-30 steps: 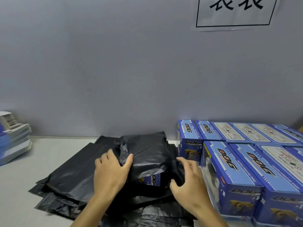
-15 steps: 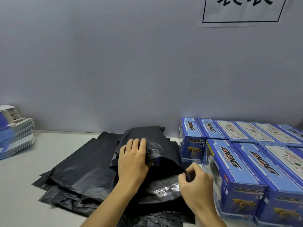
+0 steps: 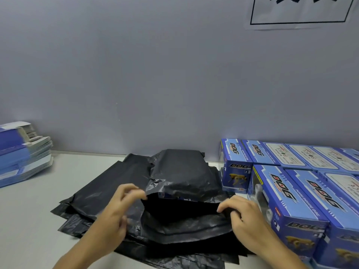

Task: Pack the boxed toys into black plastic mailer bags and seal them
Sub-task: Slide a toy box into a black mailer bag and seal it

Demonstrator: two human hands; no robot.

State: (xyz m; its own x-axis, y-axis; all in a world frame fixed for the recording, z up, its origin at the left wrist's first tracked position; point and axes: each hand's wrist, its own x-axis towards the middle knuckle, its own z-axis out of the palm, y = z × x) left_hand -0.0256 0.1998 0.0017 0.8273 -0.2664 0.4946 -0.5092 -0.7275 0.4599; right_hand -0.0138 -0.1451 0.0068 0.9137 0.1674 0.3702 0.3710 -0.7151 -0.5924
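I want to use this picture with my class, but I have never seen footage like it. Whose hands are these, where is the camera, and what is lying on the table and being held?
There is no machine here. The camera sits on a person's head and looks forward and down, so you see that person's own two bare hands from above.

On the pale table lies a pile of flat black mailer bags. On top is one filled mailer bag; a blue box peeps out of its open mouth. The left hand pinches the bag's upper edge, and the right hand grips the lower flap, so the bag is not yet sealed.

To the right stand more boxed toys, blue boxes printed DOG. At far left is a stack of flat blue cartons. A paper sign hangs on the grey wall.
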